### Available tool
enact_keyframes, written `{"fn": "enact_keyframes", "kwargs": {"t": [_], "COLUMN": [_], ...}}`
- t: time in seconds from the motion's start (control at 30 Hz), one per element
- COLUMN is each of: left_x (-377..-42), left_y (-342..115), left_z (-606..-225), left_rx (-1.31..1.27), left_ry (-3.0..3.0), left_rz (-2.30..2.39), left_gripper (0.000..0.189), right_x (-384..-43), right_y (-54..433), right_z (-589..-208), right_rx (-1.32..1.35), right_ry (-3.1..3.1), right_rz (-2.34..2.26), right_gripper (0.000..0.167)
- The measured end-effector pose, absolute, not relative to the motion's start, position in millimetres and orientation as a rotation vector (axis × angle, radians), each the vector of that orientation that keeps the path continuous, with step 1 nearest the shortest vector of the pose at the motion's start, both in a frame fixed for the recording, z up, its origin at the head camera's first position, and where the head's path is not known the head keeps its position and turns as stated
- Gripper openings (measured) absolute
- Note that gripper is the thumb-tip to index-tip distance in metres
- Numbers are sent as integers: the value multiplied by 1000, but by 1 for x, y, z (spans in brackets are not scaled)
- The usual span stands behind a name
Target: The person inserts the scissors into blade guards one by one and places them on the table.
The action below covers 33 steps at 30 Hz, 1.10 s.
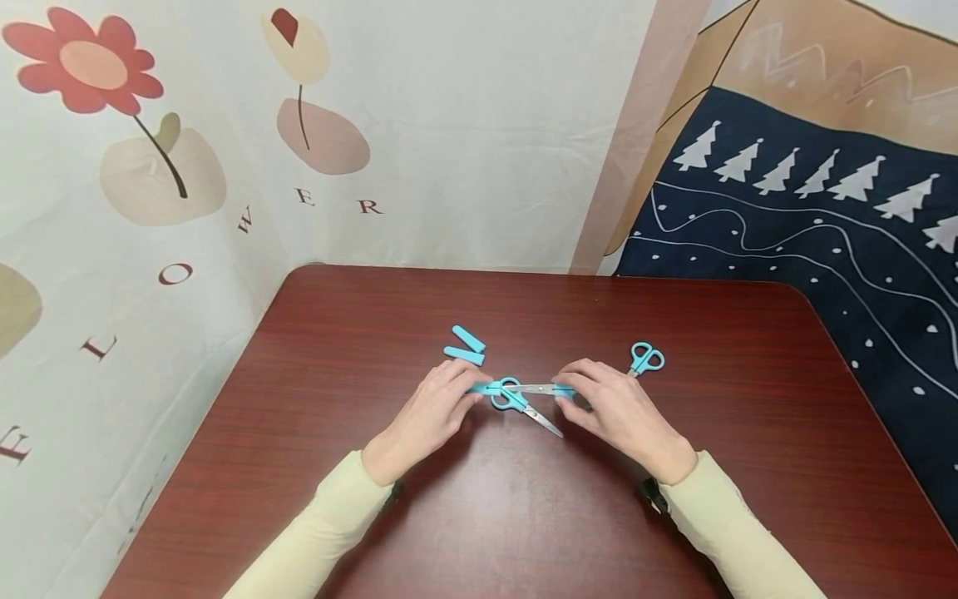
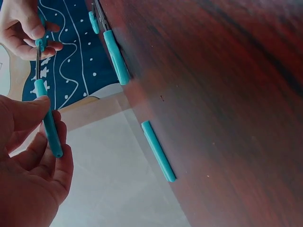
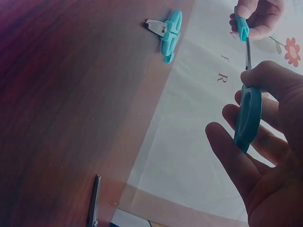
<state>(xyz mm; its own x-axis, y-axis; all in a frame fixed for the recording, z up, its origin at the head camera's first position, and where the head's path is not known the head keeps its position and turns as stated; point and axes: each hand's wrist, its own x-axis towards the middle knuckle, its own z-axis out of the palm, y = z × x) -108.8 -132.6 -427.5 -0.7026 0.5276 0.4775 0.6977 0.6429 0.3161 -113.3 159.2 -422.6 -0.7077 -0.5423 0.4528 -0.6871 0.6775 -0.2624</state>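
A pair of scissors with teal handles (image 3: 251,118) is held in my right hand (image 1: 621,416), thumb and fingers pinching it near the handles. Its metal blade (image 1: 533,388) points left toward my left hand (image 1: 424,409). That hand pinches a slim teal blade cover (image 2: 49,125) between thumb and fingers, and the blade's tip is right at the cover's mouth. Both hands are raised over the table. Behind the blade in the head view, a second pair of scissors (image 1: 511,400) lies on the table, its bare blades angled toward the lower right.
Two more teal blade covers (image 1: 468,338) lie on the dark red wooden table (image 1: 524,516), just beyond my left hand. A third pair of scissors (image 1: 647,358) lies beyond my right hand. Printed cloths (image 1: 464,125) hang behind the table.
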Motion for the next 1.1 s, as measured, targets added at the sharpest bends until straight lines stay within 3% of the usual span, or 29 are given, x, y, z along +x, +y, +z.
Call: {"fn": "enact_keyframes", "kwargs": {"t": [1.1], "left_x": [-108], "left_y": [-127], "left_z": [-428], "left_rx": [-988], "left_ry": [-2518], "left_rz": [-705], "left_gripper": [27], "right_x": [-111], "right_y": [149], "right_z": [-421], "right_rx": [993], "right_ry": [-2561], "right_rz": [558], "right_gripper": [20]}}
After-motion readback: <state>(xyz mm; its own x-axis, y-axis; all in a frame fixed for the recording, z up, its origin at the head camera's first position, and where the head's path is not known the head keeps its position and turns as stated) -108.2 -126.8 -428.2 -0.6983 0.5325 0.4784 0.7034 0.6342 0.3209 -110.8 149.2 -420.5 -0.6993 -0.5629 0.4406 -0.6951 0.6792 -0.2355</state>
